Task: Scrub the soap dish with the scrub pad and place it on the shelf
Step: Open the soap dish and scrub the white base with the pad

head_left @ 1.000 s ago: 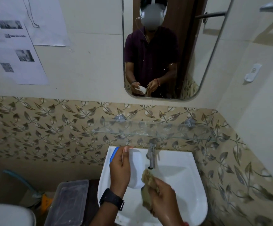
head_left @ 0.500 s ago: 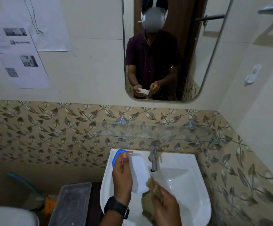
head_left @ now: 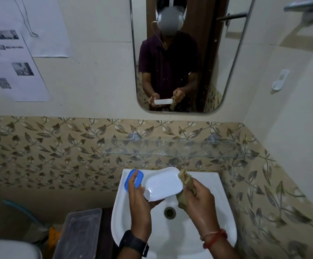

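My left hand (head_left: pixel 139 198) holds the white soap dish (head_left: pixel 163 184) from below over the sink, its hollow side tilted up toward me. A brownish-green scrub pad (head_left: pixel 184 179) sits crumpled in my right hand (head_left: pixel 198 200), and its tip touches the dish's right edge. The glass shelf (head_left: pixel 170 148) runs along the leaf-patterned wall just above the basin, with nothing on it. The tap is hidden behind the dish.
A white basin (head_left: pixel 215 208) with its drain (head_left: pixel 170 212) lies under my hands. A blue soap-dish part (head_left: pixel 133 179) rests on the basin's left back corner. A clear plastic box (head_left: pixel 79 232) stands left of the sink. A mirror (head_left: pixel 185 53) hangs above.
My left hand has turned the soap dish from upright on edge to nearly flat, hollow side up. My right hand has lifted the scrub pad up to the dish's right edge.
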`<state>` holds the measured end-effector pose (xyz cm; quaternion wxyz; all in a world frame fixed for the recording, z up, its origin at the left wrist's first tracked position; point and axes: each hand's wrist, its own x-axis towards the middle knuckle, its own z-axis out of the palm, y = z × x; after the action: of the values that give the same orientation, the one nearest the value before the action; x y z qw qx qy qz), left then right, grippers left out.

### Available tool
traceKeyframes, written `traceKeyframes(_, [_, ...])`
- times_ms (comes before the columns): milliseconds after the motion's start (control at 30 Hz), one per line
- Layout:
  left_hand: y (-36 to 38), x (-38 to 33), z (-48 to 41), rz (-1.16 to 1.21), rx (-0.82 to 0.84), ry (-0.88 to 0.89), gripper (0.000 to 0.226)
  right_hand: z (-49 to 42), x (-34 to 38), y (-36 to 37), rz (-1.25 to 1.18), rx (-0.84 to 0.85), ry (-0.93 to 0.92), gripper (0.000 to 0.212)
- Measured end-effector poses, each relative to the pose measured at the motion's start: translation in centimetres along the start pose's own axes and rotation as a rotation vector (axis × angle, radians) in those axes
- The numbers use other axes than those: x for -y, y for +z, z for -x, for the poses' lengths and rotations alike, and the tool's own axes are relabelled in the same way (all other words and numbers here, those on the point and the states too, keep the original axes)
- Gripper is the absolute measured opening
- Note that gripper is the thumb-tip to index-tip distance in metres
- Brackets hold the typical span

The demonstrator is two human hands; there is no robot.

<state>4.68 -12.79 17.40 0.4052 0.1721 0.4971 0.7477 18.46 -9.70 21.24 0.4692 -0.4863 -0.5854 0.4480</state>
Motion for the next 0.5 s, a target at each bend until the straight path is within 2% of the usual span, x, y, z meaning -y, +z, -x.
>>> traceKeyframes(100, [0.4, 0.0, 0.4, 0.008, 0.100, -0.035, 0.040, -0.4, 0.1, 0.1, -0.053, 0.024, 0.011, 0.027])
traceKeyframes(167, [0.8, 0.4, 0.9, 0.014, 0.091, -0.018, 0.043, -0.4, 0.1, 0.8, -0.099, -0.051, 0.022, 0.032])
traceKeyframes(267, [1.6, 1.0, 1.3, -0.055, -0.037, 0.063, 0.032, 1.3, 0.0, 2.7, -0.179, -0.205, 0.023, 0.030])
traceKeyframes(333, [2.0, 1.4, 1.1, -0.134, -0.167, 0.119, 0.027, 3.6, -0.6, 4.2, -0.168, -0.250, -0.025, 0.038])
traceKeyframes(400, [2.1, 1.4, 0.9, -0.216, -0.248, 0.185, 0.028, 6.3, -1.4, 5.5, -0.146, -0.217, -0.059, 0.044])
traceKeyframes(500, [2.0, 1.3, 0.7, -0.272, -0.272, 0.230, 0.022, 7.3, -2.1, 5.9, -0.190, -0.129, -0.028, 0.041])
